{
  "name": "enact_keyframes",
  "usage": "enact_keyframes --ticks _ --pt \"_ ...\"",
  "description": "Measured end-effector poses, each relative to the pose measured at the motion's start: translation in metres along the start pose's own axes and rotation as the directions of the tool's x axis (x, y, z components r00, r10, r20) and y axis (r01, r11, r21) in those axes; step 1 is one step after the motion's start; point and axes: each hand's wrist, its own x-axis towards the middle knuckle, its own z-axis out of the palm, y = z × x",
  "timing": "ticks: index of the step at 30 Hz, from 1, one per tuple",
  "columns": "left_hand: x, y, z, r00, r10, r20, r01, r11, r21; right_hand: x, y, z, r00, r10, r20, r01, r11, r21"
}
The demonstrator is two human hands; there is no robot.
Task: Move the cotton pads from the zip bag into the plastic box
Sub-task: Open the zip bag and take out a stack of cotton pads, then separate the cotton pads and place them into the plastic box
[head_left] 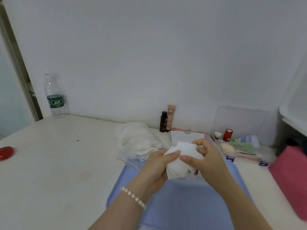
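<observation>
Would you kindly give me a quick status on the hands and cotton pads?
Left hand and right hand both grip a stack of cotton pads. More pads in zip bag on table. Nothing blocking.

We see soft, even, cool light with faint shadows and no hard glare. The whole frame is slightly blurry. Wide-angle distortion bends the door frame (18, 63) at nine o'clock; the tabletop (58, 163) looks washed out.

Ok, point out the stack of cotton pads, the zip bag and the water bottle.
cotton pads (180, 161): head view, middle of the held stack.
zip bag (137, 141): head view, its bulging middle.
water bottle (55, 101): head view, green label.
</observation>
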Motion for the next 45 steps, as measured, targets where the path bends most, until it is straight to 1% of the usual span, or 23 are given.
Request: enact_keyframes --ticks 2,4,5,6,7,8,9,11,13,15,17,18,19,21,22,23,24,26,28,30,32,37,45 --pt "0.008 -0.005 0.001 1.0 0.014 -0.021 -0.015 0.999 -0.046 0.003 0.014 0.003 0.969 -0.157 -0.191 0.122 0.975 -0.185" --pt "0.012 -0.01 0.003 0.999 0.03 -0.03 -0.033 0.996 -0.087 0.006 0.024 0.005 0.895 -0.351 -0.275 0.226 0.889 -0.399" --pt "0.013 -0.012 0.004 0.999 0.035 -0.026 -0.038 0.993 -0.109 0.008 0.027 0.005 0.849 -0.464 -0.253 0.289 0.808 -0.513" --pt "0.013 -0.014 0.005 0.999 0.039 -0.02 -0.041 0.989 -0.139 0.01 0.029 0.005 0.814 -0.55 -0.187 0.34 0.712 -0.615" --pt "0.014 -0.016 0.004 0.999 0.046 -0.011 -0.047 0.985 -0.168 0.012 0.032 0.004 0.789 -0.605 -0.105 0.382 0.618 -0.687" --pt "0.014 -0.018 0.002 0.998 0.061 0.006 -0.058 0.979 -0.194 0.015 0.033 0.002 0.782 -0.623 -0.034 0.419 0.564 -0.712" --pt "0.014 -0.02 -0.001 0.997 0.075 0.024 -0.069 0.977 -0.204 0.017 0.03 0.001 0.809 -0.588 0.005 0.428 0.582 -0.691" --pt "0.014 -0.023 -0.007 0.991 0.111 0.069 -0.095 0.975 -0.203 0.019 0.018 -0.002 0.888 -0.459 0.028 0.381 0.701 -0.602" --pt "0.013 -0.025 -0.014 0.983 0.142 0.117 -0.113 0.967 -0.226 0.018 0.009 -0.002 0.926 -0.375 0.042 0.343 0.789 -0.51" --pt "0.01 -0.022 -0.014 0.975 0.172 0.141 -0.132 0.957 -0.257 0.018 0.001 -0.001 0.943 -0.33 -0.031 0.297 0.883 -0.364" --pt "0.007 -0.018 -0.01 0.972 0.208 0.113 -0.169 0.943 -0.287 0.018 -0.004 -0.002 0.946 -0.267 -0.184 0.248 0.961 -0.12" --pt "0.005 -0.016 -0.008 0.972 0.22 0.078 -0.187 0.933 -0.309 0.02 -0.005 -0.004 0.953 -0.188 -0.237 0.202 0.979 0.037" --pt "0.005 -0.016 -0.008 0.971 0.233 0.044 -0.207 0.924 -0.323 0.019 -0.008 -0.005 0.97 -0.073 -0.233 0.126 0.967 0.22" --pt "0.006 -0.017 -0.008 0.968 0.253 -0.004 -0.24 0.913 -0.329 0.016 -0.014 -0.005 0.995 0.088 -0.055 -0.045 0.843 0.536" --pt "0.006 -0.018 -0.008 0.966 0.26 -0.015 -0.25 0.912 -0.325 0.014 -0.016 -0.003 0.992 0.125 0.03 -0.116 0.773 0.623" --pt "0.006 -0.019 -0.008 0.963 0.268 -0.022 -0.26 0.911 -0.321 0.009 -0.018 0.002 0.986 0.139 0.095 -0.167 0.737 0.655" --pt "0.006 -0.02 -0.007 0.96 0.278 -0.022 -0.27 0.908 -0.319 0.005 -0.017 0.008 0.981 0.143 0.13 -0.193 0.737 0.648" --pt "0.005 -0.022 -0.007 0.954 0.298 0.009 -0.28 0.905 -0.32 -0.002 -0.015 0.023 0.981 0.14 0.133 -0.191 0.806 0.56" --pt "0.004 -0.019 -0.006 0.952 0.304 0.045 -0.275 0.907 -0.319 -0.007 -0.012 0.034 0.995 0.097 0.024 -0.098 0.903 0.419" --pt "0.002 -0.017 -0.006 0.953 0.295 0.062 -0.261 0.911 -0.321 -0.009 -0.011 0.039 0.995 0.034 -0.093 -0.001 0.943 0.333" --pt "0.001 -0.014 -0.006 0.96 0.273 0.058 -0.237 0.907 -0.349 -0.01 -0.01 0.041 0.989 -0.006 -0.147 0.054 0.946 0.32" --pt "0.002 -0.013 -0.004 0.973 0.228 0.022 -0.192 0.866 -0.461 -0.009 -0.008 0.042 0.973 -0.054 -0.226 0.118 0.952 0.282" --pt "0.002 -0.014 -0.002 0.973 0.227 0.049 -0.183 0.878 -0.442 -0.007 0.0 0.042 0.966 -0.093 -0.24 0.148 0.963 0.223"
